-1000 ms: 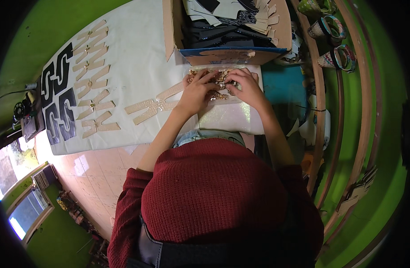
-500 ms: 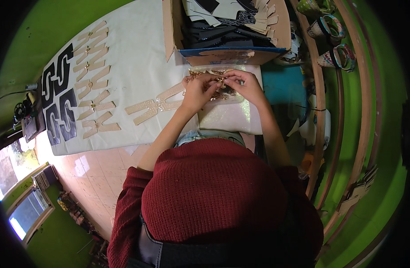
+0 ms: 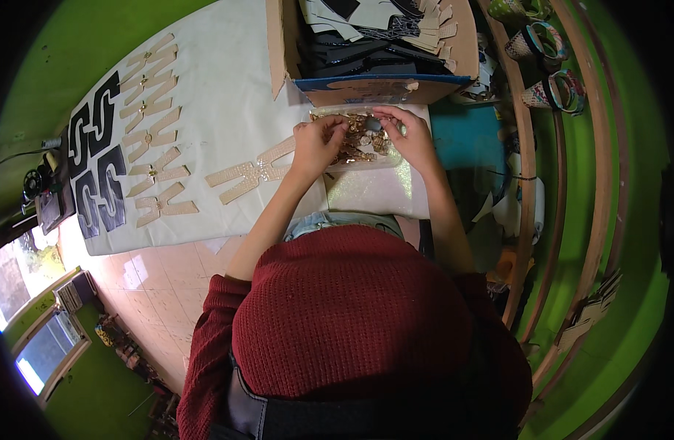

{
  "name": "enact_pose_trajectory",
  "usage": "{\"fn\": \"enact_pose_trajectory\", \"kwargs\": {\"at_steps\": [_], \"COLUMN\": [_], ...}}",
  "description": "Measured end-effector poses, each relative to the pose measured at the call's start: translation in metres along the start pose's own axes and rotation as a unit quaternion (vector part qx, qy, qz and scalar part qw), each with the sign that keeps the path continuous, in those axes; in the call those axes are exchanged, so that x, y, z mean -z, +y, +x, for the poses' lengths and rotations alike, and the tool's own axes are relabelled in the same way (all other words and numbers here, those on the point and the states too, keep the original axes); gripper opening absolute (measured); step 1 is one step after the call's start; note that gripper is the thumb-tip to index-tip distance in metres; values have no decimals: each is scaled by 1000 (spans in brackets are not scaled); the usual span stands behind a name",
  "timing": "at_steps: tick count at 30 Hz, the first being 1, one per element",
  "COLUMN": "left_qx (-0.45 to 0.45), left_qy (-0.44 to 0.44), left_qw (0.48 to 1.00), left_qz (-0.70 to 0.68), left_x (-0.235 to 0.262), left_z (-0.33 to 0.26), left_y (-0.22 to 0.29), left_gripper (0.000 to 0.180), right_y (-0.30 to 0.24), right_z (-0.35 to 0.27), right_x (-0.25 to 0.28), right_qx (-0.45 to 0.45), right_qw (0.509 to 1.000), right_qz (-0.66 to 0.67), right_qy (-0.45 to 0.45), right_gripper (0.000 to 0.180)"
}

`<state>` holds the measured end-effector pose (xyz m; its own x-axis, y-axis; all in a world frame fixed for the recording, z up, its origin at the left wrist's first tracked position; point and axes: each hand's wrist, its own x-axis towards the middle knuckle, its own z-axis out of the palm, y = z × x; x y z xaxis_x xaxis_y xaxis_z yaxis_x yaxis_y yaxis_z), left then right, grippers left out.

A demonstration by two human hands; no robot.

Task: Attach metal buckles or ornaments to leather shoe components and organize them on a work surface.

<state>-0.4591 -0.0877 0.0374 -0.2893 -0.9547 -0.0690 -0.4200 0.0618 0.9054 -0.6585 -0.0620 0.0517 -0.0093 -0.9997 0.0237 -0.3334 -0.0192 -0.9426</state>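
A clear plastic container full of small gold-coloured metal pieces lies on the table between my hands. Over its left part, my left hand is closed, its fingertips pressed together; whatever they pinch is too small to make out. On the container's right side, my right hand hovers with thumb and forefinger apart and nothing visible between them. Just left of my left hand lies a pair of beige, crocodile-textured strap pieces, joined in an H-like shape, partly covered by that hand.
Several similar beige strap pieces with gold fittings form a column on the white table cover. Black cut-out pieces lie farther left. Beyond my hands stands a cardboard box of black and beige pieces. Wooden rails run along the right.
My hands, close together over the container before, have moved apart: the left leftward, the right slightly right. My right fingers have parted, and more of the gold pieces shows.
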Motion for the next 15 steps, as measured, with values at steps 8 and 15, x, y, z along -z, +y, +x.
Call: {"fn": "enact_pose_trajectory", "kwargs": {"at_steps": [8, 15], "left_qx": [-61, -131], "left_qy": [9, 32], "left_qw": [985, 970], "left_qz": [161, 204], "left_x": [4, -1], "left_z": [-7, -9], "left_y": [12, 5], "left_gripper": [20, 17], "right_y": [-30, -9], "right_z": [-16, -14], "right_x": [-1, -26], "right_qx": [48, 79], "right_qw": [920, 885], "right_qz": [-374, -454], "right_qy": [-109, -63], "right_gripper": [13, 11]}}
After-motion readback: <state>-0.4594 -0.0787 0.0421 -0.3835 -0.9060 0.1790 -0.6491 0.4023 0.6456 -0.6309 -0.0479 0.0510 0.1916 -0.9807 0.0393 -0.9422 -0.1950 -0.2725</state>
